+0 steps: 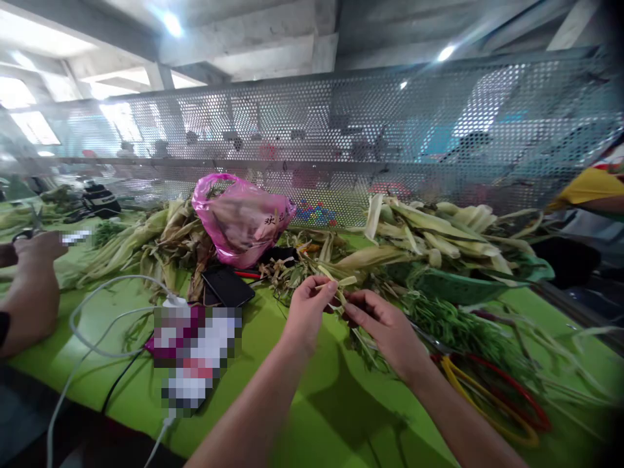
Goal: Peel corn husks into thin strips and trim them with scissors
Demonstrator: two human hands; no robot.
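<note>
In front of me, my left hand (308,309) pinches a pale strip of corn husk (347,281) between thumb and fingers. My right hand (383,325) closes on the lower part of the same piece, just to the right. The strip is folded or crossed where the hands meet, and its exact shape there is partly hidden by the fingers. Behind the hands lie dry husks (373,257) and thin shreds. By my right forearm are red and yellow loop handles (487,403), seemingly of scissors, beside green plant strands (453,328).
A pink plastic bag (238,221) stands behind, between husk piles. A green basket (453,286) bears more husks (439,234). Left are a black phone (228,286), a blurred-out device and white cables (73,318). Another person's hand (41,253) holds scissors. Perforated metal screen (312,123) behind.
</note>
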